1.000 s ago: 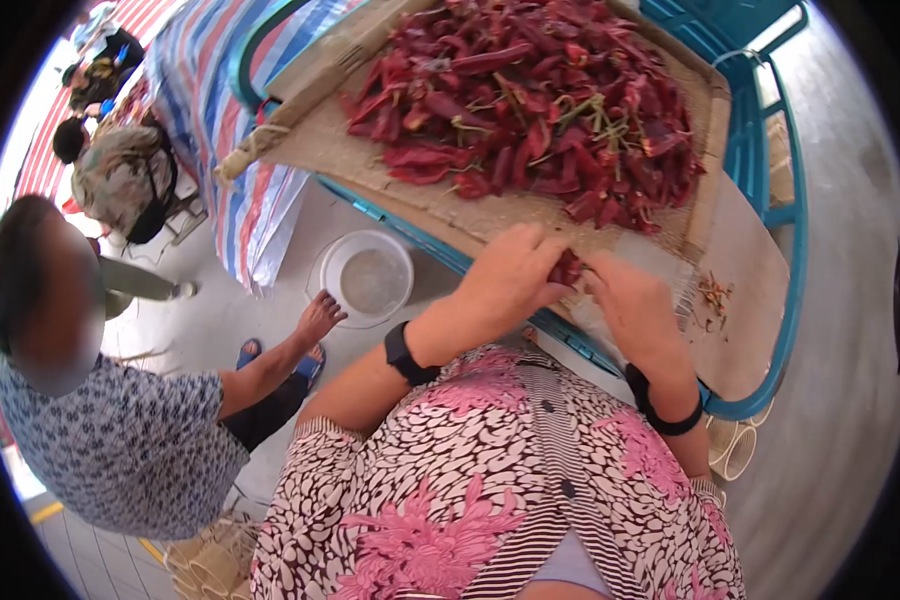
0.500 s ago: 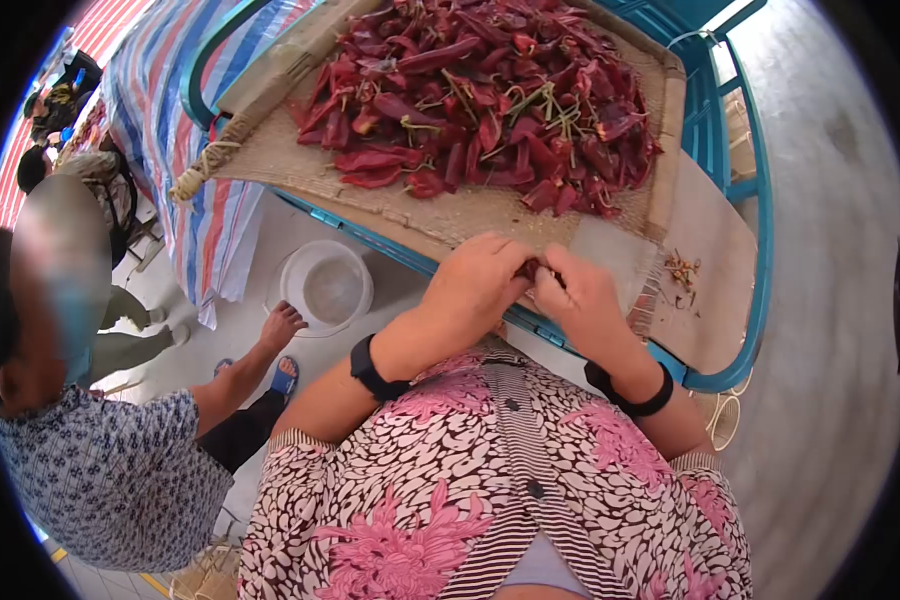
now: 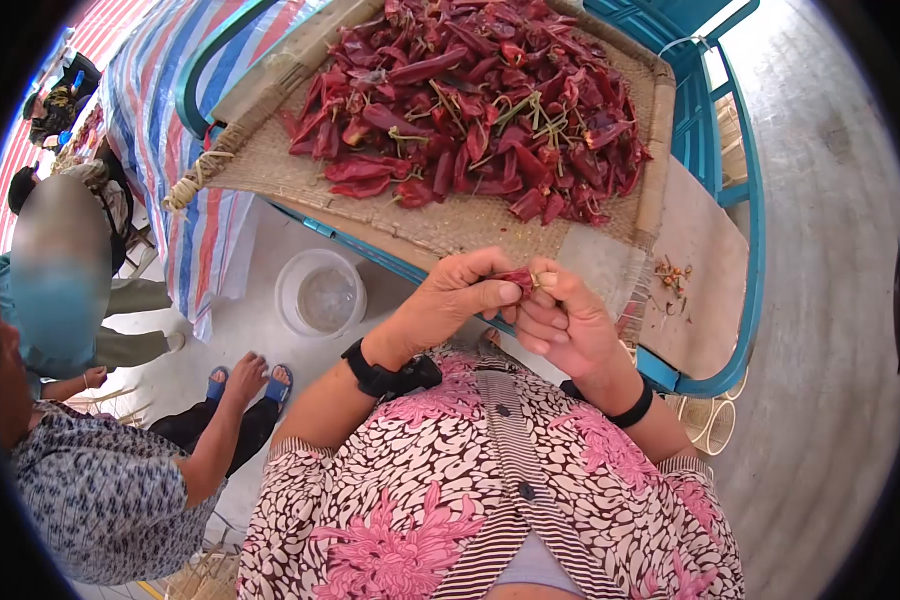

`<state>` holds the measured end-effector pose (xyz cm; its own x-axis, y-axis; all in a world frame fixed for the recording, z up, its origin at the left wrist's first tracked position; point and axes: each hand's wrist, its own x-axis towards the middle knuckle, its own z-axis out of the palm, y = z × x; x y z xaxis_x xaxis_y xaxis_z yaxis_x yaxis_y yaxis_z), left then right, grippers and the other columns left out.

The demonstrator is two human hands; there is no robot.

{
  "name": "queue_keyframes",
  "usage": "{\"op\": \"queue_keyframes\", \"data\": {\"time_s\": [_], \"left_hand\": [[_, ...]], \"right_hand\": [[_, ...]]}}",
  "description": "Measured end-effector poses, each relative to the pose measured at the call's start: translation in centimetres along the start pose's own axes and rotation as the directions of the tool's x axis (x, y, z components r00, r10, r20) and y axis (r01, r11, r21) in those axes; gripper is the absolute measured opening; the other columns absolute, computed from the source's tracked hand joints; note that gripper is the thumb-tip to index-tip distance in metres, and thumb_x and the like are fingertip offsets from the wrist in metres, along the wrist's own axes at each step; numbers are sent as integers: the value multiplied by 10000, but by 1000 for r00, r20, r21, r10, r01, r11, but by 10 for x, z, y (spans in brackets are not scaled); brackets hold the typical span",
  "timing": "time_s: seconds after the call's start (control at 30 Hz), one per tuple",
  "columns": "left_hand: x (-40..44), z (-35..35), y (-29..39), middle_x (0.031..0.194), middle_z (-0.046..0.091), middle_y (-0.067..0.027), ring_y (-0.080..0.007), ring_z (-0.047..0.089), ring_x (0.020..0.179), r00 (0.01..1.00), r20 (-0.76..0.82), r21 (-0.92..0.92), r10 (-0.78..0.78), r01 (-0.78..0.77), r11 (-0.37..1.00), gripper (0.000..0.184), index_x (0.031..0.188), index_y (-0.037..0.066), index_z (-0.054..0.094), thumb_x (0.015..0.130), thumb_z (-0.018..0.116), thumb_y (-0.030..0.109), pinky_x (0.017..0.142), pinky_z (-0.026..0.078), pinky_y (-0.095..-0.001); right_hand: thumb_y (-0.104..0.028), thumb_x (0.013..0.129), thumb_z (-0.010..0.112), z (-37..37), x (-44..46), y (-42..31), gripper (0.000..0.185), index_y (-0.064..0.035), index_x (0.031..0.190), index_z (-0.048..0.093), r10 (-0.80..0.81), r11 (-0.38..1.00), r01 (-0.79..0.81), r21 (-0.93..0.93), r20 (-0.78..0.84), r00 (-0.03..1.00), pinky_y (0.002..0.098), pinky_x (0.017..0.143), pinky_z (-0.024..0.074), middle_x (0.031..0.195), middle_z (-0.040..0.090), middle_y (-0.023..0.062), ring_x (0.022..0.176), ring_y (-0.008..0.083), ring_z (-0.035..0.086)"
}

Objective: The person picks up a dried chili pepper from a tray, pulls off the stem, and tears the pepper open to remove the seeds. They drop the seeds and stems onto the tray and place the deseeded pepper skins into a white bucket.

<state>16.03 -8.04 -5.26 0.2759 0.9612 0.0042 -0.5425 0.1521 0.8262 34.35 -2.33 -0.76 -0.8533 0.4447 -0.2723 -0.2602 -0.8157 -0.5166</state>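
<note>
A dried red chili pepper (image 3: pixel 513 282) is held in front of my chest, over the near edge of the woven mat (image 3: pixel 460 228). My left hand (image 3: pixel 462 293) pinches its body between thumb and fingers. At the pepper's pale stem end, my right hand (image 3: pixel 568 315) is closed with thumb and forefinger on the stem; its other fingers are curled. Beyond both hands, a big heap of dried red chili peppers (image 3: pixel 470 110) lies on the mat, some with greenish stems.
The mat rests on a blue metal cart frame (image 3: pixel 755 270). Small stem scraps (image 3: pixel 673 275) lie on a board at the right. A white bucket (image 3: pixel 320 293) stands on the floor at left, near a co-worker (image 3: pixel 110 490). Striped sheeting (image 3: pixel 185 120) hangs behind; baskets (image 3: pixel 712 422) sit under the cart.
My hands have turned so the pepper between them now shows plainly. The co-worker's hand has moved away from the bucket, down and left. Another person at far left shows more.
</note>
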Motion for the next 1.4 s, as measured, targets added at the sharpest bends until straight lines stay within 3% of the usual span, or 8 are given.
{"op": "queue_keyframes", "data": {"time_s": [0.4,0.5,0.6,0.77,0.93,1.03,1.2,1.4], "left_hand": [[13,11,-25,895,579,-5,-120,530,769,993,21,-496,117,-92,864,124,1031,116,537,951,596,191,694,418,-249],[14,11,-20,868,552,-2,-119,503,761,984,19,-429,178,-153,890,137,1018,121,527,942,607,202,672,376,-239],[13,5,-11,867,544,-2,-113,493,771,974,10,-331,228,-212,920,177,1023,116,527,922,634,215,668,356,-233],[8,5,0,829,518,3,-104,470,746,975,-72,-160,209,-218,963,229,1056,82,535,900,656,199,679,364,-246],[4,0,-4,769,481,11,-97,451,709,960,-275,-101,50,-80,992,228,1062,32,537,918,628,185,669,377,-253],[7,1,-1,761,513,4,-98,479,712,957,-288,-76,21,-45,996,188,1041,32,549,943,593,186,667,388,-247],[20,9,-1,747,535,16,-85,489,642,913,-404,32,-52,71,997,132,973,69,582,934,611,191,609,387,-226],[20,5,-10,666,521,43,-53,455,557,886,-456,-50,-81,65,997,108,930,97,585,906,645,183,504,329,-215]], "right_hand": [[-229,987,483,8,-1,1,216,-113,809,443,-204,926,191,325,6,979,248,476,395,584,365,-47,467,62,367],[-262,997,478,4,-8,-12,223,-101,842,476,-312,938,329,105,-149,938,242,496,410,612,400,-38,502,67,399],[-270,1005,472,-5,-36,-31,221,-77,931,552,-604,727,419,-544,-216,767,226,524,415,641,466,-22,536,57,444],[-211,958,555,-84,-93,-87,224,-47,1098,615,-800,265,-172,-949,-316,509,240,593,454,726,575,19,651,85,559],[-166,861,614,-163,-123,-108,292,-36,1122,624,-906,-274,-854,-442,-178,383,336,742,511,938,673,125,836,218,666],[-154,849,604,-140,-108,-116,299,-29,1119,624,-920,-76,-638,-766,-192,341,380,809,503,1070,661,156,927,283,654],[-115,850,570,-76,-27,-97,320,-61,1164,599,-575,-401,-193,-895,82,814,383,792,515,1065,633,120,916,292,643],[-123,834,585,-71,54,-63,378,-188,1205,558,-335,-744,-163,-648,151,930,412,624,515,967,528,108,819,289,635]]}}
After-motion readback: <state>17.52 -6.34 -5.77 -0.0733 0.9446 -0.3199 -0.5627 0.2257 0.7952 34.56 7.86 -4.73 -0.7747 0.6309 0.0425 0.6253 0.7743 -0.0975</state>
